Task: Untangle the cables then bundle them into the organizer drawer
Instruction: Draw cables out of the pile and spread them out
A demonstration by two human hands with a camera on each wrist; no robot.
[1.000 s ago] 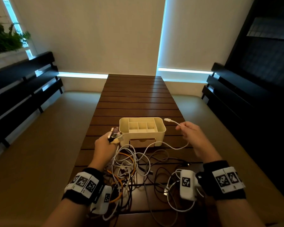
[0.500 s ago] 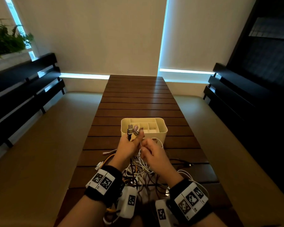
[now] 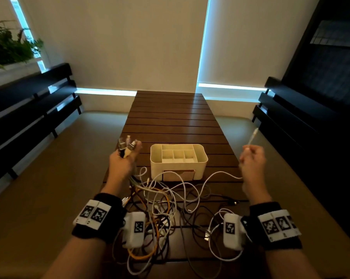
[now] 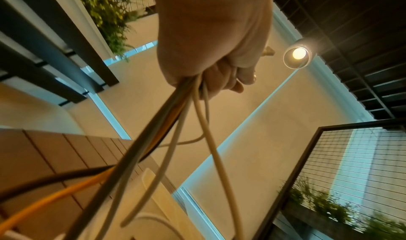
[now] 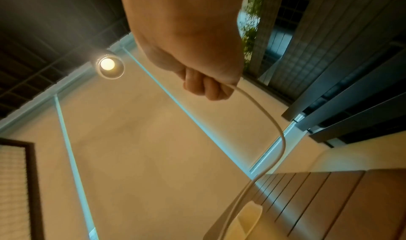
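Left hand [image 3: 120, 164] fingers curled tight round several plugs [image 3: 127, 144], tips pointing 12 o'clock; right hand [image 3: 251, 161] pinches white cable [image 3: 252, 135], plug aimed 1 o'clock.

Half a second ago the two hands meet just in front of the organizer [image 3: 178, 161]; now they stand well apart, the left hand [image 3: 121, 164] out past the organizer's left side and the right hand [image 3: 251, 160] out past its right side; the left hand's bunch of plugs [image 3: 127, 144] sits left of the organizer rather than over its near rim; the white cable [image 3: 216, 175] the right hand pinches now stretches away from the tangle [image 3: 162, 206] toward that hand (its plug end [image 3: 253, 135] stands up above the fingers); more of the tangle shows on the surface [image 3: 170, 117] between the wrists.
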